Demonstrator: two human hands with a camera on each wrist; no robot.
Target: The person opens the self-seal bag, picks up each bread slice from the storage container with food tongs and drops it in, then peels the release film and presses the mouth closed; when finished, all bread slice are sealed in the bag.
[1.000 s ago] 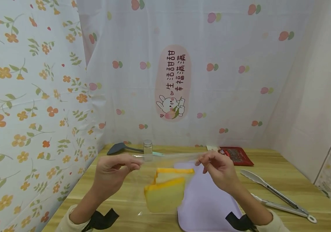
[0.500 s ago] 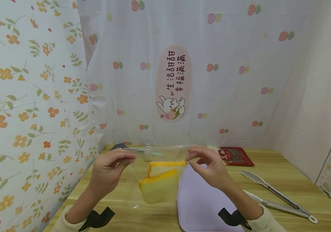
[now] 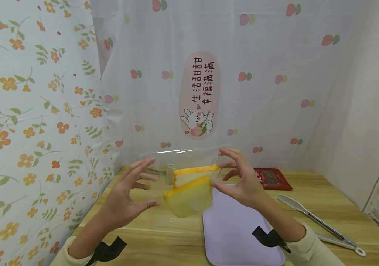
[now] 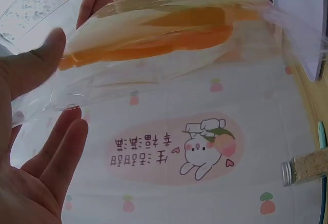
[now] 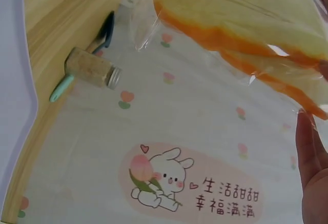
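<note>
A clear plastic bag (image 3: 173,159) is held up over the table, with two pale yellow slices that look like bread, edged in orange, inside it; the front slice (image 3: 189,199) overlaps the rear slice (image 3: 194,171). At the bag's right side, my right hand (image 3: 244,181) holds it between thumb and curled fingers. My left hand (image 3: 124,199) is at the opposite side with thumb and fingers spread apart, the bag's edge lying between them in the left wrist view. In the right wrist view the slices (image 5: 241,14) fill the upper right.
A lilac tray (image 3: 236,229) lies under the right hand. Metal tongs (image 3: 319,218) and a red packet (image 3: 274,179) are to the right. Behind the bag stands a glass jar (image 3: 170,173); a dark spatula (image 5: 106,29) lies near it.
The bag and both hands have risen, after a small shift left. My left hand has spread its fingers from a pinch on the bag's upper corner; the right hand's grip has widened.
</note>
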